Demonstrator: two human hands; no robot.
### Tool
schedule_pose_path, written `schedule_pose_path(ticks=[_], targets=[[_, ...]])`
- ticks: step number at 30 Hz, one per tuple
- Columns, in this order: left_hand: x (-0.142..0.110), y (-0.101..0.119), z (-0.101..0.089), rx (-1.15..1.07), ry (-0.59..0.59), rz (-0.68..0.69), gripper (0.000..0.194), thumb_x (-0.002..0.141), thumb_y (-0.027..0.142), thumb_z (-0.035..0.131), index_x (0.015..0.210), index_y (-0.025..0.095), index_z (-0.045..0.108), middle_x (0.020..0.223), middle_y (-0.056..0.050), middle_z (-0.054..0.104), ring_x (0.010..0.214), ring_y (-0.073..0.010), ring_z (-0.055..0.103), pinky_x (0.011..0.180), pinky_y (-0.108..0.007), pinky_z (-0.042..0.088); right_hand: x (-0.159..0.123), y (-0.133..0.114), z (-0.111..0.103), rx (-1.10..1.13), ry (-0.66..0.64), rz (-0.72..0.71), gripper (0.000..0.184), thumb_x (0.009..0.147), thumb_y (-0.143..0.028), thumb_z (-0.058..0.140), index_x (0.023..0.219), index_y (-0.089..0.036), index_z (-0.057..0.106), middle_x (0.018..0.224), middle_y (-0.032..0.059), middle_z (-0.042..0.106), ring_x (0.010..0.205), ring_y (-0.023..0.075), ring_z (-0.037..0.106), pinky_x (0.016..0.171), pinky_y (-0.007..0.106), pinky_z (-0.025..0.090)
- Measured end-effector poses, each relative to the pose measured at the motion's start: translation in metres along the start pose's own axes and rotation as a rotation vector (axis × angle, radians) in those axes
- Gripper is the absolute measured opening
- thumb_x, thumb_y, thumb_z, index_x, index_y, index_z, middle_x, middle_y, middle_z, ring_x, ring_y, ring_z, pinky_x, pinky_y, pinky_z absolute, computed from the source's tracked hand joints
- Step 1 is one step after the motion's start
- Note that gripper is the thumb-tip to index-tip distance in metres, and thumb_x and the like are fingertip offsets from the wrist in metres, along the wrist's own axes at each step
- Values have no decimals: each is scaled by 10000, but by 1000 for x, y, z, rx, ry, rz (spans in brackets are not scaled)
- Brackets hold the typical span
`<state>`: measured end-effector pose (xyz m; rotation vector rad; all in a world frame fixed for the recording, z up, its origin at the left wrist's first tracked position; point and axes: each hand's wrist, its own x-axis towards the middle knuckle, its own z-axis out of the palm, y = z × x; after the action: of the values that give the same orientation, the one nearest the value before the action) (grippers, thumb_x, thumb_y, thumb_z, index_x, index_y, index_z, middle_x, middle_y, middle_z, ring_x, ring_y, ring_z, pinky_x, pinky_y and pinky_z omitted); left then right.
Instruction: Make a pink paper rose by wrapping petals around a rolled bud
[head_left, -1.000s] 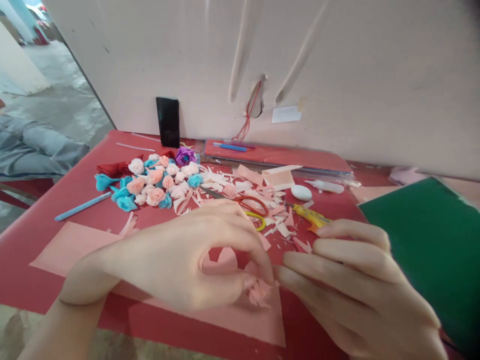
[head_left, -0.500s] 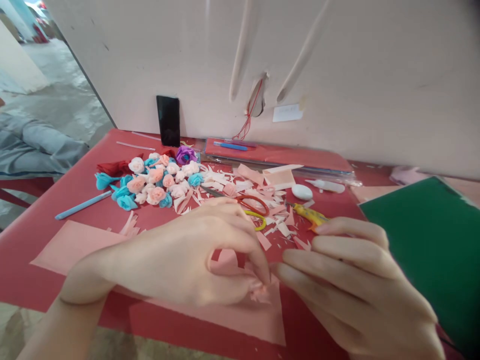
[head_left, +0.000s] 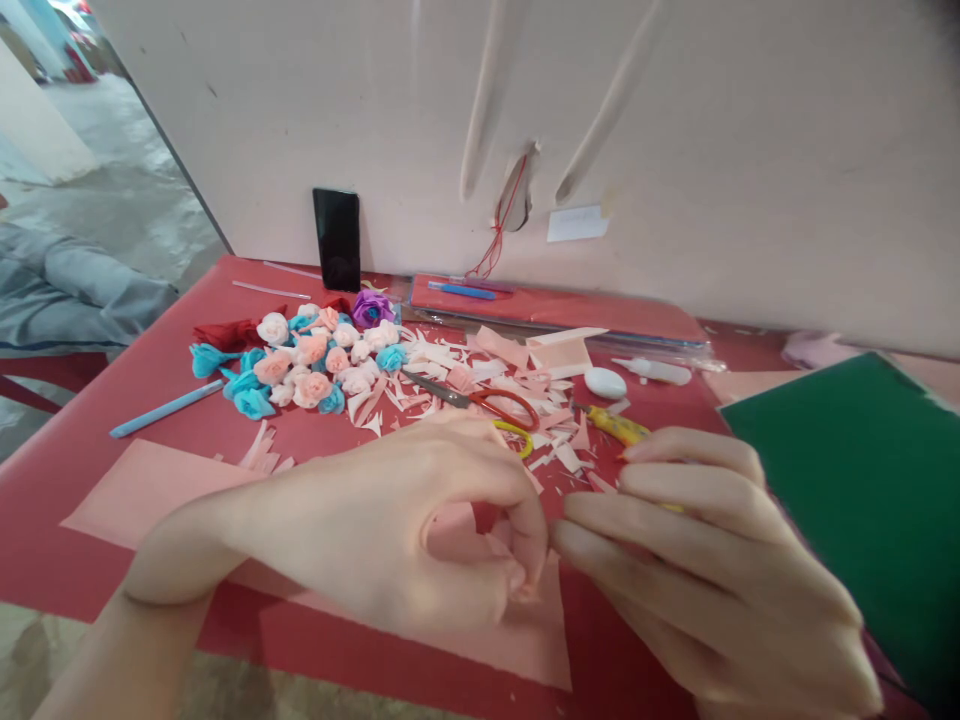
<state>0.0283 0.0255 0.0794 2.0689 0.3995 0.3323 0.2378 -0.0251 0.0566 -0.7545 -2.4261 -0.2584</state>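
Observation:
My left hand is closed in a pinch on a small pink paper flower, which mostly hides behind the thumb and forefinger. Close by on its right, my right hand has its thumb and fingers drawn together; whatever is in them cannot be made out. Beneath both hands lies a sheet of pink paper. Scissors with red and yellow handles rest just beyond the left hand. A yellow glue gun lies partly covered by the right hand's fingers.
Finished paper flowers cluster at the left back, with pink scraps beside them. A phone leans on the panel. A blue pen, white egg-shaped object, small bottle and green board surround the hands. Someone's legs show at left.
My left fingers have curled further over the paper flower, so less of it shows. The right hand has shifted very slightly, staying close to the left.

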Motion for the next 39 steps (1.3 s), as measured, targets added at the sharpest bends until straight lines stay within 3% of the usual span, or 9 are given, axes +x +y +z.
schedule_pose_path(ticks=[3,6,10,14,21,26,39], targets=[[1,1,0,-98,30,-13,87,812,89,506,793,147,569,820,11,634,827,-94,541,785,-197,431,0,8,-1,43,39,9,191,843,-116,426,804,-231,574,690,4,609,718,180,436,817,357,381],[1,1,-1,-236,93,-4,171,906,168,419,869,135,583,875,-18,649,865,-106,571,814,-228,449,-2,20,6,260,133,77,177,824,-109,458,800,-228,586,703,9,612,730,189,455,727,377,389],[3,-1,0,-407,160,32,192,916,154,386,918,128,576,927,-46,643,886,-131,598,789,-256,479,-6,34,21,503,168,143,165,862,-173,477,867,-246,624,756,3,638,693,170,514,718,380,398],[6,-4,3,-437,211,54,180,911,145,410,900,139,589,918,-36,652,922,-131,597,840,-263,465,-6,39,30,666,208,225,135,868,-246,521,829,-266,649,746,-15,640,653,146,541,741,369,418],[12,-1,10,-483,283,1,24,830,168,555,813,162,572,865,1,676,884,-115,613,797,-237,485,-2,42,33,683,208,184,144,873,-262,522,835,-261,661,709,-3,637,717,158,534,692,362,425],[14,1,13,-507,295,-47,111,736,163,666,773,169,561,802,35,649,815,-89,608,756,-199,486,-3,41,32,678,192,214,146,876,-290,516,840,-265,655,745,8,640,780,173,499,710,365,420],[16,-6,15,-274,328,-93,132,740,297,642,775,172,670,748,5,665,744,-117,596,677,-216,482,-2,37,27,626,161,200,148,883,-294,509,826,-236,633,738,-1,637,728,152,514,724,367,388]])
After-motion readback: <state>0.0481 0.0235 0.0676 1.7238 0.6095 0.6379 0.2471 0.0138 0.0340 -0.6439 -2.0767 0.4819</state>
